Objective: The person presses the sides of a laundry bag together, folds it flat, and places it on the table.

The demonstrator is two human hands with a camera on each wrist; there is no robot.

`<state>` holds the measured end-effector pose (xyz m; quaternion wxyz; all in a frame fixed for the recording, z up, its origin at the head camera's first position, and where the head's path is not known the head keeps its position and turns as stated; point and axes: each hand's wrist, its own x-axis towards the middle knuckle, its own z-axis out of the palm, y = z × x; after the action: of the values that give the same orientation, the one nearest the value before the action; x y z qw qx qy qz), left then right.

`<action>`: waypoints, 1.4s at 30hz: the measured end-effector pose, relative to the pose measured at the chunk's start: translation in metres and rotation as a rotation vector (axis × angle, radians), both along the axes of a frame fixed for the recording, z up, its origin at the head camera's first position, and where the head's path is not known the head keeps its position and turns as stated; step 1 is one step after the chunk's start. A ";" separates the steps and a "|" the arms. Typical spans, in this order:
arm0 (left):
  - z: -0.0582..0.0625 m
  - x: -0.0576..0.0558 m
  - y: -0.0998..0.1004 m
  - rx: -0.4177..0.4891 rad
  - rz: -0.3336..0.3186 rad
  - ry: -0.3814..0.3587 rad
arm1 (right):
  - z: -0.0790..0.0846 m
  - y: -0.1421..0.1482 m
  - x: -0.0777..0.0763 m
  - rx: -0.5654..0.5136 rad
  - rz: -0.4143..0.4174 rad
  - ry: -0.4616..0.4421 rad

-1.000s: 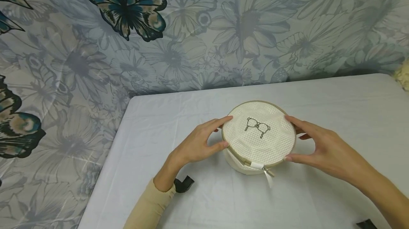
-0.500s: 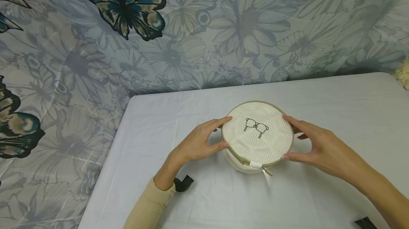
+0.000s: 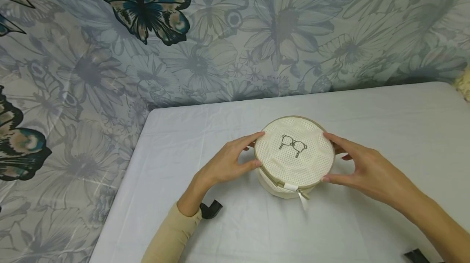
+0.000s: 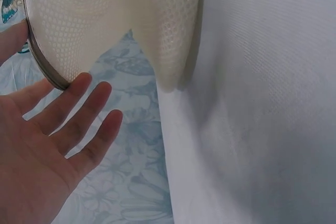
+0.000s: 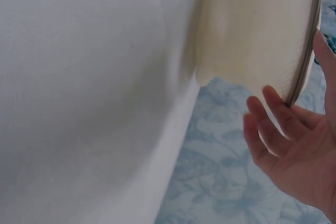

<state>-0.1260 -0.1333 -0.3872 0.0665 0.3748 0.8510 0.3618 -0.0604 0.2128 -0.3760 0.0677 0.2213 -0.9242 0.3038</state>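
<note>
Near the far edge of the desk [image 3: 205,132], the bag [image 3: 297,163] was apparently being positioned, pinched by left hand [image 3: 227,162] and right hand [image 3: 369,169], even release seemingly needed next.

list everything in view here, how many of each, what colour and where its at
round mesh pouch: one, cream, between the two hands
glasses design: one, dark, on the pouch's top
ribbon tab: one, white, hanging at the pouch's near side
table covering: one, white, below the pouch
floral backdrop: grey-blue, behind and left of the table
butterfly prints: one nearly whole, parts of others, dark with teal and tan, on the backdrop
unclear object: one, pale yellow, far right edge
black pieces: two, black, by each wrist
sleeve: one, beige, left forearm
left hand: one, pouch's left rim
right hand: one, pouch's right rim
</note>
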 end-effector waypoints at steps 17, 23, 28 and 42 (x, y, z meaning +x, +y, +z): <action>-0.009 -0.003 -0.001 0.006 0.006 -0.015 | -0.014 -0.004 -0.001 0.007 -0.018 -0.002; -0.011 -0.003 0.000 -0.023 0.012 -0.030 | -0.018 -0.007 -0.001 0.023 -0.016 -0.009; -0.012 -0.004 0.001 -0.032 0.008 -0.044 | -0.021 -0.007 -0.001 0.045 -0.025 -0.012; -0.016 -0.007 0.002 -0.069 0.011 -0.089 | -0.025 -0.011 -0.002 0.057 -0.019 -0.061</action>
<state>-0.1332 -0.1314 -0.4030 0.1152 0.3510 0.8612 0.3491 -0.0627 0.2021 -0.4011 0.0360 0.2049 -0.9362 0.2833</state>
